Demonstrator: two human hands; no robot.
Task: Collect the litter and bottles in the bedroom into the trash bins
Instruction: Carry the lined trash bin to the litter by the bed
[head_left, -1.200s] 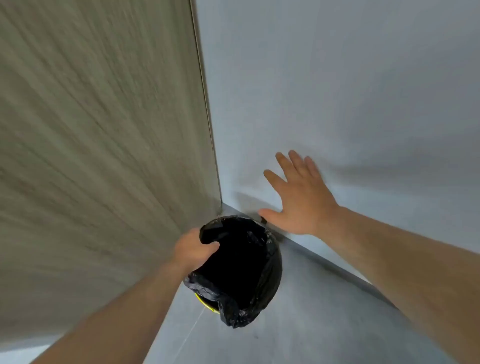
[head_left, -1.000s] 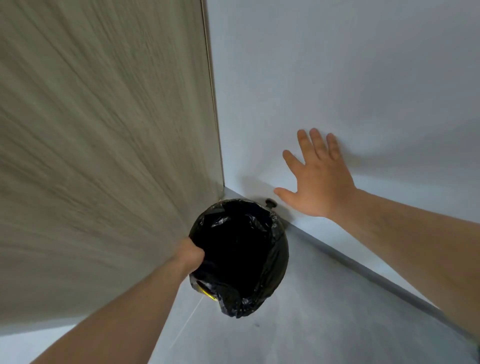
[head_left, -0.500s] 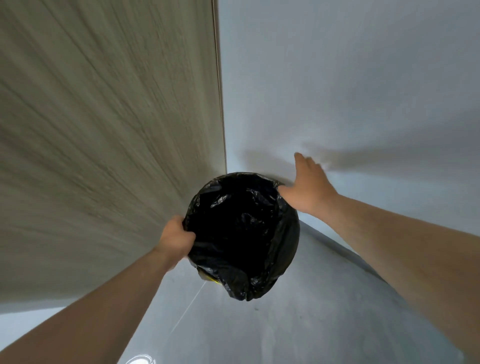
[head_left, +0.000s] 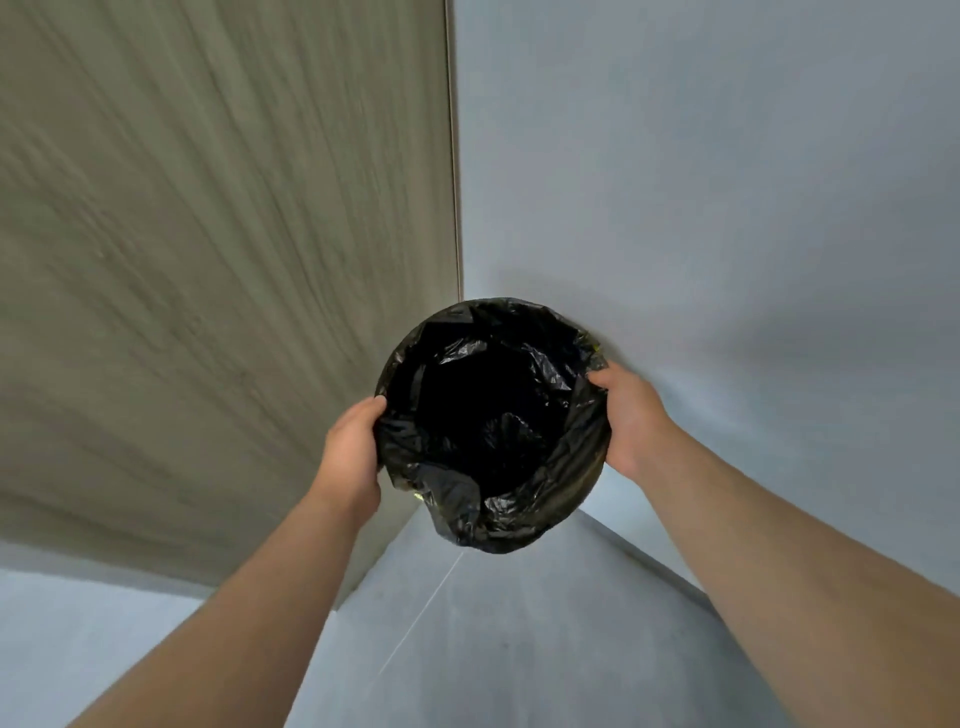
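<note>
The right hand (head_left: 631, 415) has left the grey wall (head_left: 727, 208) and, with the left hand (head_left: 353, 447), grips the round black-bag-lined trash bin (head_left: 519, 530) between them for carrying.

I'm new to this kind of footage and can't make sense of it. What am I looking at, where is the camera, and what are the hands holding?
There is no machine here. A person wears one wide-angle camera on the head, looking forward and down, so the two bare arms reach in from the bottom of the picture. The left hand and the right hand grip opposite sides of the rim of a round trash bin, which is lined with a crinkled black bag. The bin is close to a corner, with a wood-grain panel on the left, a pale wall on the right and a grey floor below. The inside of the bag is too dark to tell whether anything lies in it. No litter or bottles show in this view.
</note>
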